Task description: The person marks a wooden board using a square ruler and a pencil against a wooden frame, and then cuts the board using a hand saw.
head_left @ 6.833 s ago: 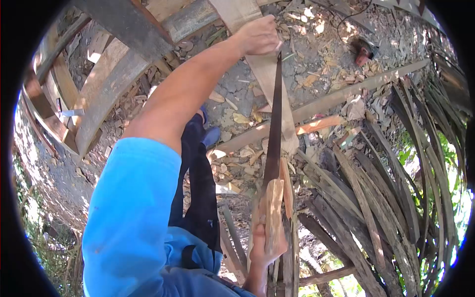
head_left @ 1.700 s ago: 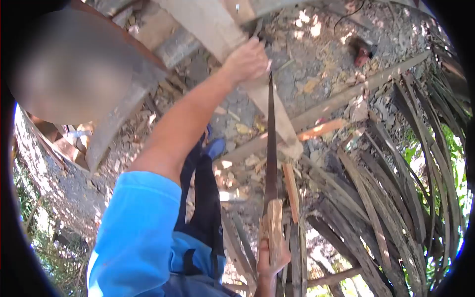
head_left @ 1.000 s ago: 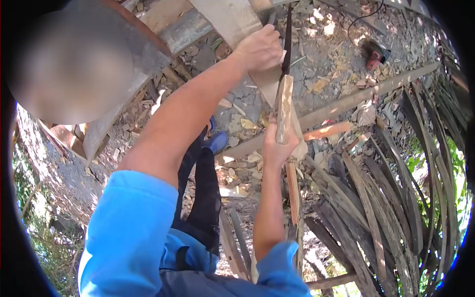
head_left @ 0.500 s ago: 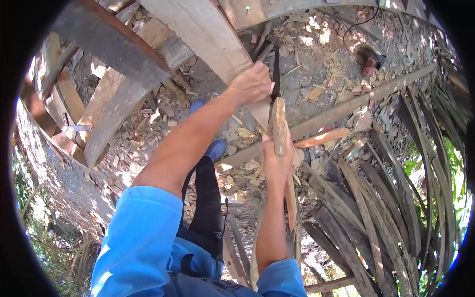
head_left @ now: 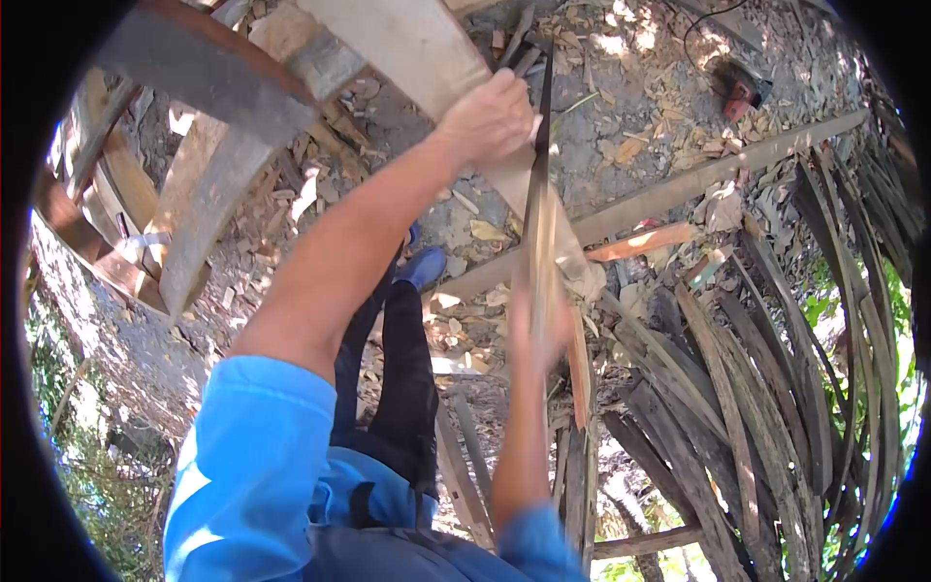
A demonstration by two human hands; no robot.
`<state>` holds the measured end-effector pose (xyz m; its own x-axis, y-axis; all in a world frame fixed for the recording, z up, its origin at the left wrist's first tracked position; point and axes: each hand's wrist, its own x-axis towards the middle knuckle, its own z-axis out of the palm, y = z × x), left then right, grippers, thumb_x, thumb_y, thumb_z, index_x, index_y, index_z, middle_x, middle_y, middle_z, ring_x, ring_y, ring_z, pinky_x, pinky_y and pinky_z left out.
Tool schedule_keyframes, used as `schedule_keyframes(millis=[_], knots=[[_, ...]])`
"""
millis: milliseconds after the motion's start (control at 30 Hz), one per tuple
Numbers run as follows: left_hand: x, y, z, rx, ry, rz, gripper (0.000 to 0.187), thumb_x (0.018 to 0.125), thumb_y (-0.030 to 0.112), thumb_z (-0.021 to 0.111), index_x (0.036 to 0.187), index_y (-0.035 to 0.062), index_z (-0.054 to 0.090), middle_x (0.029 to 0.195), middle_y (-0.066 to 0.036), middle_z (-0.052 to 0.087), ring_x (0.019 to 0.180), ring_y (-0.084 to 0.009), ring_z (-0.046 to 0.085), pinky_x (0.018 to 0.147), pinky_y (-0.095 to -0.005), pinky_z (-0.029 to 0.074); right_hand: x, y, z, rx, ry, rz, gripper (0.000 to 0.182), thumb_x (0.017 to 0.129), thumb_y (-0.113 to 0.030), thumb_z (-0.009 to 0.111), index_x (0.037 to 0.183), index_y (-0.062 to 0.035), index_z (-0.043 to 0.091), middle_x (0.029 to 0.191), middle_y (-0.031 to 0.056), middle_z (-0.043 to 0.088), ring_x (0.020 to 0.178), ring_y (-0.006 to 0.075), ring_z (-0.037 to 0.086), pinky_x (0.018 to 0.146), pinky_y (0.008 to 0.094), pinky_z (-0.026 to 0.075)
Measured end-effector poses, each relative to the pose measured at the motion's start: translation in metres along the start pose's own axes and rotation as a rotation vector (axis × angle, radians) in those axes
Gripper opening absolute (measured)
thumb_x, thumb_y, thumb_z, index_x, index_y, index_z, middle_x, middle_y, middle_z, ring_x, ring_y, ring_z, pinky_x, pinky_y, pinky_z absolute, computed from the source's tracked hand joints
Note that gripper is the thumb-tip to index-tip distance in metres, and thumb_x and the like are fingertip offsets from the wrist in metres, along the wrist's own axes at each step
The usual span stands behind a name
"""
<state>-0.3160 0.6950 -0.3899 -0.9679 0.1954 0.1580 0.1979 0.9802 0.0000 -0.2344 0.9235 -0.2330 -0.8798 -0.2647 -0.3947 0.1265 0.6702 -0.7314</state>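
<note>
My left hand [head_left: 488, 118] is closed over the edge of a long, pale wooden plank [head_left: 412, 48], near its lower end. In my right hand [head_left: 539, 325], blurred by motion, is a handsaw with a wooden handle [head_left: 543, 233]. Its dark, narrow blade [head_left: 545, 116] points away from me and lies along the plank's edge, just right of my left hand. The blur hides the exact spot where the teeth meet the wood.
Wood chips and dry leaves cover the ground. A long board [head_left: 718, 175] lies across it, with a red power tool [head_left: 741, 97] beyond. Curved wooden strips [head_left: 737, 407] are piled at right. Large timbers [head_left: 213, 78] stand at left, near my shoe [head_left: 423, 268].
My right hand has drawn the saw back toward my body. My left hand stays on the plank, while the whole view has shifted slightly.
</note>
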Motion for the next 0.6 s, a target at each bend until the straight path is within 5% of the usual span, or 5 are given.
schedule_keyframes(millis=[100, 333, 467, 533, 600], knots=[[-0.006, -0.005, 0.003, -0.018, 0.021, 0.028, 0.032, 0.092, 0.028, 0.058, 0.066, 0.0103, 0.065, 0.067, -0.004, 0.06, 0.077, -0.0198, 0.055, 0.077, -0.0343, 0.039, 0.088, 0.027, 0.049, 0.17, -0.01, -0.027, 0.019, 0.084, -0.007, 0.066, 0.098, 0.005, 0.061, 0.069, 0.0119, 0.054, 0.059, 0.0199, 0.047, 0.058, 0.0372, 0.044], [0.001, 0.006, -0.009, -0.018, -0.045, -0.036, 0.033, 0.092, 0.03, 0.06, 0.066, 0.0107, 0.065, 0.069, -0.003, 0.061, 0.078, -0.0195, 0.055, 0.079, -0.0341, 0.039, -0.164, -0.055, -0.112, -0.248, -0.143, 0.149, 0.048, 0.085, -0.011, 0.066, 0.129, 0.0065, 0.058, 0.107, 0.025, 0.07, 0.084, 0.0303, 0.072, 0.074, 0.0395, 0.056], [0.002, 0.002, -0.002, 0.014, -0.005, 0.009, 0.033, 0.092, 0.03, 0.06, 0.065, 0.011, 0.064, 0.067, -0.003, 0.059, 0.077, -0.0198, 0.055, 0.078, -0.0346, 0.04, -0.043, 0.018, -0.025, -0.263, -0.092, 0.067, 0.03, 0.086, -0.01, 0.065, 0.114, 0.0024, 0.065, 0.086, 0.0181, 0.068, 0.071, 0.0251, 0.067, 0.065, 0.0366, 0.052], [0.001, 0.003, -0.006, 0.01, 0.01, -0.009, 0.032, 0.092, 0.03, 0.06, 0.065, 0.0118, 0.063, 0.067, -0.003, 0.059, 0.077, -0.0199, 0.055, 0.078, -0.0349, 0.04, 0.073, 0.035, 0.038, 0.107, 0.043, -0.171, 0.025, 0.084, -0.009, 0.068, 0.104, 0.0041, 0.061, 0.073, 0.0155, 0.06, 0.062, 0.0239, 0.051, 0.063, 0.0391, 0.046], [0.001, -0.01, -0.005, 0.038, -0.022, 0.001, 0.032, 0.091, 0.029, 0.06, 0.064, 0.0124, 0.063, 0.067, -0.004, 0.058, 0.077, -0.0199, 0.055, 0.078, -0.035, 0.04, 0.083, 0.02, 0.039, 0.137, -0.056, 0.037, 0.028, 0.084, -0.008, 0.067, 0.109, 0.0014, 0.061, 0.072, 0.0158, 0.058, 0.062, 0.0259, 0.052, 0.064, 0.0387, 0.047]])
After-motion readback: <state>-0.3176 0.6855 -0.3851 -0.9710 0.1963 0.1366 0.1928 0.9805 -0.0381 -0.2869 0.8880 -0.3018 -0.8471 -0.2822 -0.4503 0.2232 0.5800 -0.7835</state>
